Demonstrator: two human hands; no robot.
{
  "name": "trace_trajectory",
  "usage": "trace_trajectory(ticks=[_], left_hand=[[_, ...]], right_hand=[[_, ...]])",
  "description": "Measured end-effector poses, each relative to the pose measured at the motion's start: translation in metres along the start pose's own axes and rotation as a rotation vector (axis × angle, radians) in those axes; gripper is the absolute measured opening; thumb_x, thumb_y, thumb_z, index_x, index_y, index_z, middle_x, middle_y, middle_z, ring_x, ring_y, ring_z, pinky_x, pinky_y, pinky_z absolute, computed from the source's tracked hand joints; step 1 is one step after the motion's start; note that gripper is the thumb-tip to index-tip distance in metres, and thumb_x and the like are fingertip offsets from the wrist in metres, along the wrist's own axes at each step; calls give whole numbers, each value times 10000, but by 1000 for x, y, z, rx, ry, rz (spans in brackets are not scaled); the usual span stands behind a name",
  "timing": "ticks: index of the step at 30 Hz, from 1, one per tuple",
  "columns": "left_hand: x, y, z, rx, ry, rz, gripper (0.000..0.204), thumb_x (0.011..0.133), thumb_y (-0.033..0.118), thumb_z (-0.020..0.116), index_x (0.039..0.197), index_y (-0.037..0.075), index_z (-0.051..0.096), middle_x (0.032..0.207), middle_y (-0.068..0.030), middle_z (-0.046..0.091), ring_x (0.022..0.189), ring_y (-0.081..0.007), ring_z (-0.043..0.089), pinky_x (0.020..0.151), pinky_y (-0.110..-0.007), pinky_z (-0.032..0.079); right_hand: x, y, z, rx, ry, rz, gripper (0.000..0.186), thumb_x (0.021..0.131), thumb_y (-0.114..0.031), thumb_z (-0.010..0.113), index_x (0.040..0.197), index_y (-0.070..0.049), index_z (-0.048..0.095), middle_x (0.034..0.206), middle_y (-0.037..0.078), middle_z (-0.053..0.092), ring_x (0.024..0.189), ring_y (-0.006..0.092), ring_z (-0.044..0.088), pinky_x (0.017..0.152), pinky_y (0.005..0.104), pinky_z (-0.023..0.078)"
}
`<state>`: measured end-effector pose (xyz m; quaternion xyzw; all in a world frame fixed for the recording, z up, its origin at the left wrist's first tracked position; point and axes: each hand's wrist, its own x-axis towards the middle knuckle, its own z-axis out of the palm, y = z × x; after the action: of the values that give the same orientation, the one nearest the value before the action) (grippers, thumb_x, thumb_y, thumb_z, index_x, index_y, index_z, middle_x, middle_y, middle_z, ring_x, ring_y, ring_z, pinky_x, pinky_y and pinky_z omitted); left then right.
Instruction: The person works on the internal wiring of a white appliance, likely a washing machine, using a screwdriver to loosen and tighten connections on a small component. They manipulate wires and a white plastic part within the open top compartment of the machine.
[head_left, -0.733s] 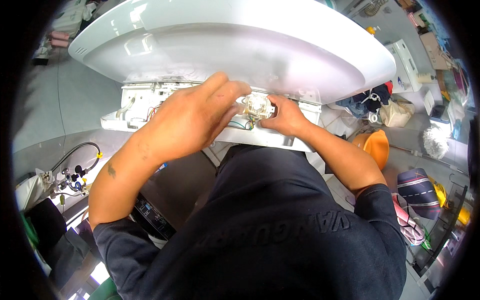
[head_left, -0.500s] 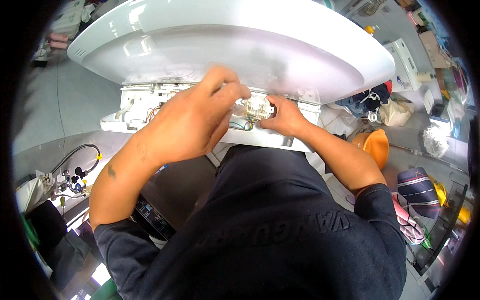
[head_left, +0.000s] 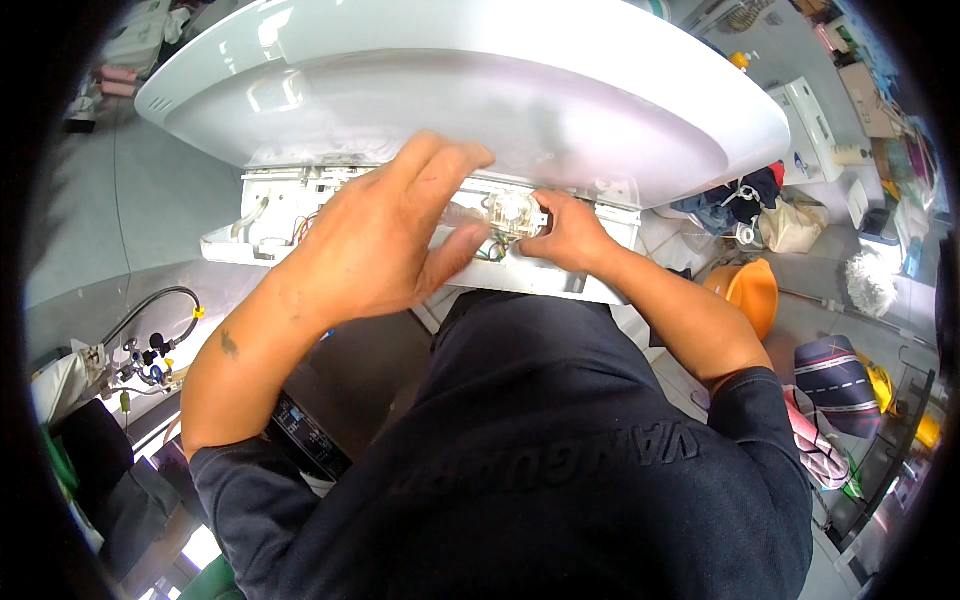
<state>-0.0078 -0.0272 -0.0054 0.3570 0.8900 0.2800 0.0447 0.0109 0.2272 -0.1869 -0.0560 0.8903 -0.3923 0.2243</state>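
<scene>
A white appliance housing [head_left: 222,246] stretches across in front of my body, its inside exposed below a large white raised lid [head_left: 460,110]. Between the thumb and fingers of my right hand [head_left: 572,234] is a clear plastic part [head_left: 514,212] with a boxy body. Thin coloured wires [head_left: 497,248] show just beneath that part. My left hand [head_left: 390,235] hovers over the housing, thumb and fingers spread apart, left of the part. A translucent piece by its thumb is blurred, and I cannot tell whether they touch. The left hand hides the middle of the housing.
Down at the left are a black hose and valve fittings [head_left: 155,350] and a dark panel [head_left: 355,375]. On the right are an orange basin [head_left: 750,295], a heap of clothes [head_left: 735,200], a white fluffy duster [head_left: 870,280] and a dark metal rack [head_left: 905,450].
My left hand has drawn back slightly left from the clear part, and its fingers and thumb have spread apart. The right hand keeps its hold in the same place.
</scene>
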Motion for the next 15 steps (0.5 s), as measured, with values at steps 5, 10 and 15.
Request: trace_trajectory(ticks=[5, 10, 15], left_hand=[[-1, 1, -6, 51, -136, 24, 499, 927, 80, 735, 1387, 92, 542, 1097, -171, 636, 911, -410, 687, 790, -444, 572], [-3, 1, -7, 14, -60, -24, 492, 929, 67, 713, 1387, 96, 537, 1134, -171, 626, 923, -406, 689, 782, -441, 567], [-1, 3, -12, -16, -169, -116, 460, 929, 67, 695, 1364, 92, 547, 1142, -173, 612, 921, -409, 687, 780, -435, 566]], right_hand=[[-1, -3, -3, 32, -27, 16, 592, 728, -282, 879, 1239, -47, 696, 1090, 141, 703, 970, 266, 690, 905, 378, 533], [-3, -7, -4, -1, -21, 42, 632, 727, -312, 866, 1267, -37, 685, 1121, 179, 687, 1029, 311, 678, 945, 403, 528], [-2, -5, -7, 56, -67, 37, 644, 719, -381, 837, 1266, -73, 693, 1179, 241, 653, 1115, 400, 650, 1004, 457, 514]])
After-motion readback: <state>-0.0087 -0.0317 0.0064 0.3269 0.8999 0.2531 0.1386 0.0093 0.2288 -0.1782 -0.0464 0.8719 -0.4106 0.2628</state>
